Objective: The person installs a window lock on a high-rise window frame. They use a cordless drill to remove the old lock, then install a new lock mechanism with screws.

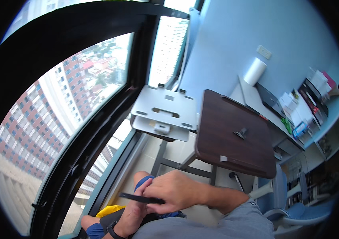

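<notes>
Low in front of my body, my left hand (133,215) and my right hand (173,189) are close together. Between them is a slim black object (141,198), seen nearly edge-on; its exact kind cannot be made out. My right hand closes over its right end, with fingers on the far side and the thumb below. On the nearer side, my left hand lies against it, seemingly closed round it, with its fingers partly hidden by the object and the right hand. A dark watch (113,231) is on my left wrist.
Ahead stands a silver laptop stand (165,105) on a small table by the window (105,71). To its right is a dark brown table (233,139) carrying a small metallic item (240,133). A cluttered desk (271,121) and blue chair (279,187) stand farther right. Something yellow (111,210) lies near my left leg.
</notes>
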The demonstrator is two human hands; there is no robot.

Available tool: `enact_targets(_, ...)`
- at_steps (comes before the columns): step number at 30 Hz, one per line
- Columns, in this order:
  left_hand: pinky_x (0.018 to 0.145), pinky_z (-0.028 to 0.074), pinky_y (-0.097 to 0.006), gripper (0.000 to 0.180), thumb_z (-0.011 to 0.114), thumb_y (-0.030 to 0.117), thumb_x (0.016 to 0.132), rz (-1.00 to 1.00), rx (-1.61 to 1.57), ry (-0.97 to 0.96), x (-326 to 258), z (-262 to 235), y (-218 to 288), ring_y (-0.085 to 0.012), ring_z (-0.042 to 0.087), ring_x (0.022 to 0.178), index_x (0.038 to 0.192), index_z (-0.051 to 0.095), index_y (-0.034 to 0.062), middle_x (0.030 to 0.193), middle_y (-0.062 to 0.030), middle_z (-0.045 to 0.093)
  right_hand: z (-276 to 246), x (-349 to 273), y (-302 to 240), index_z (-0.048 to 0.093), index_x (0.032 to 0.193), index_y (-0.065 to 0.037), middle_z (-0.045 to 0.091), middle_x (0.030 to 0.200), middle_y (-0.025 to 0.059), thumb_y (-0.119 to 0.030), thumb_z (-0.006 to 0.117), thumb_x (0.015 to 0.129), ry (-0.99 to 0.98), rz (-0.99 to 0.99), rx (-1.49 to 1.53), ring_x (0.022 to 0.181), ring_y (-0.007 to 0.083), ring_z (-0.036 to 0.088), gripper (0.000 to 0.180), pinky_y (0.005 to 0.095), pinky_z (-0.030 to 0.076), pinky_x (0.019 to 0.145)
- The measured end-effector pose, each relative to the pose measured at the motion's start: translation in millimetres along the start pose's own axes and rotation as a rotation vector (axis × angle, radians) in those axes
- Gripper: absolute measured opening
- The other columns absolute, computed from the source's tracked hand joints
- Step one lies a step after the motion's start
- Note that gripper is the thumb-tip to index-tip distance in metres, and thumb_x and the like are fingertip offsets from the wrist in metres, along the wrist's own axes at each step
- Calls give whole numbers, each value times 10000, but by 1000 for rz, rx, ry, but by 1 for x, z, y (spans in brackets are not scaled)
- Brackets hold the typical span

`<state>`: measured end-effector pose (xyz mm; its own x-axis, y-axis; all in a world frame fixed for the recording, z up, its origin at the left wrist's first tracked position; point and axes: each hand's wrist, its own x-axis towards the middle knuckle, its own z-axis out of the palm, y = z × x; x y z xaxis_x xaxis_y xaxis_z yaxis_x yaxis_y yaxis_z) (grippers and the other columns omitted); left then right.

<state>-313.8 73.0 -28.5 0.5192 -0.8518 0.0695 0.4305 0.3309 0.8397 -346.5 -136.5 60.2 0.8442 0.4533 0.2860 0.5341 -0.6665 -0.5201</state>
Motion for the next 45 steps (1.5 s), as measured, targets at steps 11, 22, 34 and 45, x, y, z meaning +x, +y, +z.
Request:
enact_targets(11, 927, 556, -373, 615, 277, 493, 1164, -32, -361, 379, 4, -6, -11, -310, 667, 1232, 1439, 551, 17, 1417, -248, 629, -112, -96, 57, 640, 1031, -25, 617, 917, 189, 10, 469, 902, 530, 735, -588, 919, 370, 607, 217, 478, 494, 854)
enact_targets(22, 1234, 408, -501, 574, 206, 398, 1180, 138, -580, 338, -16, -24, 5, -372, 402, 1537, 1522, 465, 17, 1605, -229, 468, -127, -108, 57, 605, 1062, 16, 580, 1006, 117, 111, 661, 875, 583, 894, -726, 785, 221, 587, 217, 337, 495, 729)
enact_targets(34, 1245, 347, -453, 528, 304, 385, 1178, 330, -288, 436, -19, -31, -17, -291, 432, 1507, 1530, 434, 14, 1667, -226, 387, 94, 20, 6, 577, 1401, -57, 671, 1184, 107, -190, 927, 816, 49, 333, 487, 973, 180, 697, 695, 324, 594, 861)
enact_targets(45, 1276, 237, -442, 863, 725, 254, 979, 128, 357, 75, -19, -19, 6, -317, 397, 1546, 1660, 250, 17, 1654, -257, 406, -29, -48, 36, 692, 1196, -1, 711, 1064, 104, 122, 727, 859, 775, 409, 164, 886, 148, 735, 361, 263, 612, 773)
